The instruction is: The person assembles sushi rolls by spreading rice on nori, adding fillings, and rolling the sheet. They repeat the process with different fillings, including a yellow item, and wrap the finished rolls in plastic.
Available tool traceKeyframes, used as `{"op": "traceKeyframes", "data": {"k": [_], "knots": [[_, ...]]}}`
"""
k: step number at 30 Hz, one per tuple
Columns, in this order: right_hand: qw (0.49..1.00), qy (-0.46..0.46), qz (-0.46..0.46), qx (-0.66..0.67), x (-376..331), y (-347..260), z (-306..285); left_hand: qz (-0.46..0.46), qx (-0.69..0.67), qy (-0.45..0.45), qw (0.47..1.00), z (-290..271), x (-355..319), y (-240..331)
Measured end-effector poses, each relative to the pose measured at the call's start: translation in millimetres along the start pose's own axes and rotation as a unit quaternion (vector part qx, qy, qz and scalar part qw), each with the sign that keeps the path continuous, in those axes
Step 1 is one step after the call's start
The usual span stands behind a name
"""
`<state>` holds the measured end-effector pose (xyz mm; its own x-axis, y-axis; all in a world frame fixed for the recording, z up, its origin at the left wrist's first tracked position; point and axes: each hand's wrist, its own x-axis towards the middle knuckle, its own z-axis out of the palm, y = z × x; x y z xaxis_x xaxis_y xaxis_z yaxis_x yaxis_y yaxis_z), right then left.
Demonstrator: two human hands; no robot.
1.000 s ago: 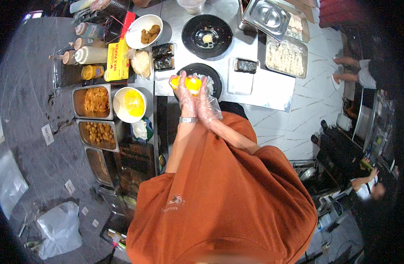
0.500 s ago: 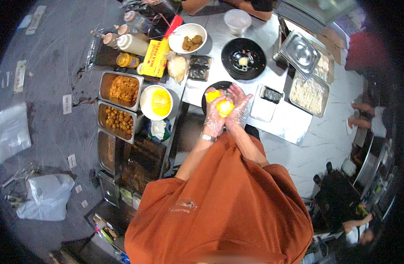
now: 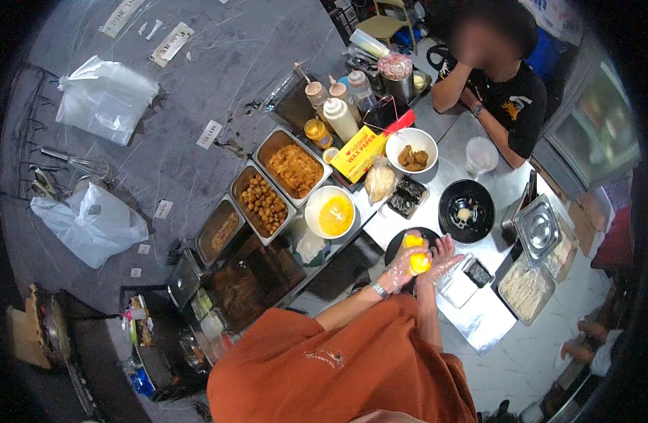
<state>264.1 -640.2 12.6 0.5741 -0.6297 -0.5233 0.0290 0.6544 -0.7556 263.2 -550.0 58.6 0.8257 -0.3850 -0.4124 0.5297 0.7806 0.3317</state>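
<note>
Above a black plate (image 3: 395,248), my left hand (image 3: 398,271) is closed around a bright yellow lump of food (image 3: 419,264). A second yellow part (image 3: 413,241) shows between its fingers; whether the two are joined is unclear. My right hand (image 3: 437,264) is held against the lump's right side, its fingers stretched out. Both hands wear clear plastic gloves, and a metal watch sits on my left wrist. To the right of my hands is a white tray (image 3: 456,292) with a black wrapped piece (image 3: 477,271). Beyond them stands a black bowl (image 3: 472,190) with a small pale lump inside.
Left of my hands, a white bowl (image 3: 314,221) holds yellow shreds, beside metal pans of orange food (image 3: 292,169) and small brown balls (image 3: 262,204). Behind are a wax paper box (image 3: 359,154) and squeeze bottles (image 3: 340,118). A seated person (image 3: 504,106) leans on the table's far side.
The view has swung, so the table sits lower and further right and the person opposite now shows. My left hand still holds the yellow lump, with the right hand beside it.
</note>
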Motion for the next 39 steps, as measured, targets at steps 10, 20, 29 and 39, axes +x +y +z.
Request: {"op": "traceKeyframes", "data": {"k": [10, 20, 29, 39], "knots": [[0.949, -0.259, -0.055, -0.172, 28, -23, -29, -0.052, -0.061, 0.034, 0.996, 6, 17, 24], [0.917, -0.243, -0.027, -0.316, -56, -51, -13, 0.057, 0.002, 0.131, 0.99, 15, 31, 12], [0.914, -0.264, -0.069, -0.299, -46, -42, -20, 0.114, 0.263, 0.054, 0.956, -32, 42, 1], [0.88, -0.342, -0.148, -0.296, -30, -62, -5, 0.035, 0.09, 0.106, 0.99, -13, 49, 7]]}}
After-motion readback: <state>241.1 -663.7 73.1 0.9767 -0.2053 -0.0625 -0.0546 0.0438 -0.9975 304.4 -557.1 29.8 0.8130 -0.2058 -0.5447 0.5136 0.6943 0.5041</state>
